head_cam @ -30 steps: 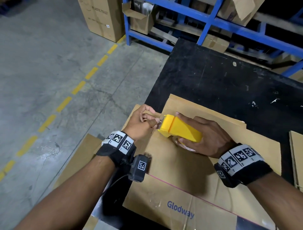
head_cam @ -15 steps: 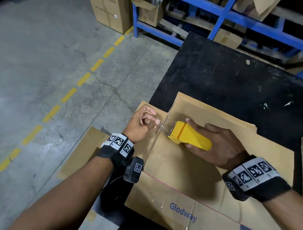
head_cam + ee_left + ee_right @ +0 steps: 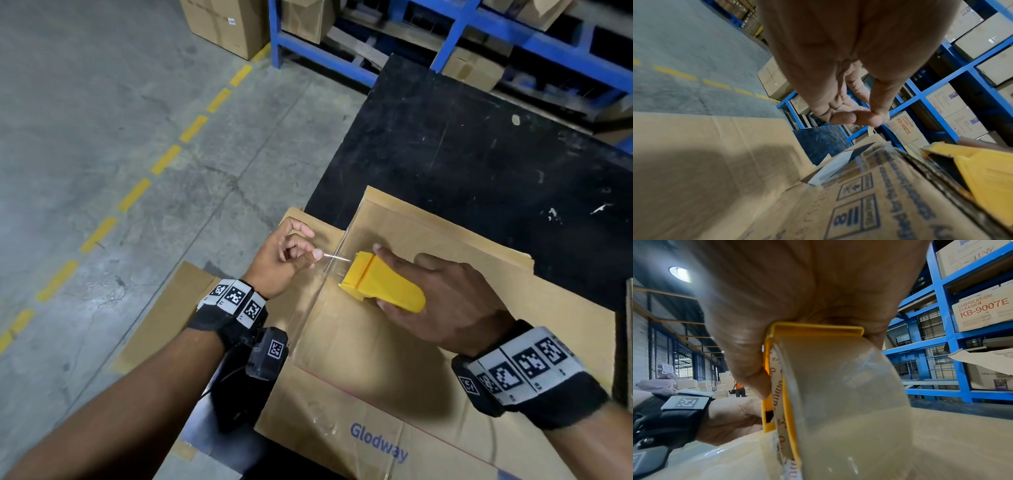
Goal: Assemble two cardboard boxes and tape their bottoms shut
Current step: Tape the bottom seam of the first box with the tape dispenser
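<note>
His right hand (image 3: 445, 301) grips the yellow dispenser (image 3: 383, 286) on the box (image 3: 342, 342) atop the bench (image 3: 462, 154); his left hand (image 3: 284, 260) pinches the tape (image 3: 337, 258) end just beside it.

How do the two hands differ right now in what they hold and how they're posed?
The left hand pinches the free end of the clear tape between thumb and fingertip, other fingers curled; the right hand wraps around the yellow tape dispenser. The left hand sits at the left edge of the cardboard box; the right hand lies over the box's top. Both wear marker wristbands, and the tape stretches between them.
</note>
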A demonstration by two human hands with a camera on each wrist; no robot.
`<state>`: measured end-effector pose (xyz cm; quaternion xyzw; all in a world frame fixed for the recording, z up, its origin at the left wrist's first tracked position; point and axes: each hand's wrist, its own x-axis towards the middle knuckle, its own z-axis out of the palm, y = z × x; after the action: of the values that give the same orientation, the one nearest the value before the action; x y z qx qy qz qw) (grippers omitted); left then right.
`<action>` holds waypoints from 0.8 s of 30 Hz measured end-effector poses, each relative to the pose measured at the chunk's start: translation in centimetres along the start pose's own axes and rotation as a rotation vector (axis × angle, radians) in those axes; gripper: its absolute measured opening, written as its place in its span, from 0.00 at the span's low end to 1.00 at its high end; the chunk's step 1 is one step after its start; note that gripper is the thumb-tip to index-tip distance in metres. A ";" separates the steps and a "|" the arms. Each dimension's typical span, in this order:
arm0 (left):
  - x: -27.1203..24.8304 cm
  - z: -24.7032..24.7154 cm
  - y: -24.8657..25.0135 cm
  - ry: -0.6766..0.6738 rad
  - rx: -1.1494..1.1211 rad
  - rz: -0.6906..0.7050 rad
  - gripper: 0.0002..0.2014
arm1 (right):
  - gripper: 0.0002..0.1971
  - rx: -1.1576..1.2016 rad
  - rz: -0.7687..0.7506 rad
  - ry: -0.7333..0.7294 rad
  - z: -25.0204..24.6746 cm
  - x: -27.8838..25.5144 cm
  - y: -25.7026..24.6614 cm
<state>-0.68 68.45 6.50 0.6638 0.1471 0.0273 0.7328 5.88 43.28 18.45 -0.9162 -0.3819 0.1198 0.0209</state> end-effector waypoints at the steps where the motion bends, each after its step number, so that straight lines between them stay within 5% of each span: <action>1: 0.0 -0.1 -0.1 -0.002 -0.005 -0.001 0.15 | 0.41 -0.001 -0.001 -0.002 0.0 0.1 -0.1; 11: -0.2 0.2 -3.3 -0.054 -0.003 -0.081 0.12 | 0.40 -0.020 -0.016 -0.046 -0.2 0.6 -0.6; 15: -0.3 0.5 -3.9 -0.080 0.204 -0.043 0.12 | 0.42 -0.063 -0.016 -0.080 -0.2 0.9 -0.7; 19: -1.0 -0.3 -2.2 -0.041 0.434 0.127 0.19 | 0.45 -0.125 -0.015 -0.172 -0.2 1.4 -0.9; 24: -1.6 0.2 1.0 -0.421 0.724 0.281 0.46 | 0.47 -0.130 -0.027 -0.196 -0.3 1.7 -0.8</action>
<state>-2.06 68.02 7.75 0.8824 -0.0972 -0.0625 0.4560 6.52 45.02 18.50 -0.8943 -0.4014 0.1835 -0.0745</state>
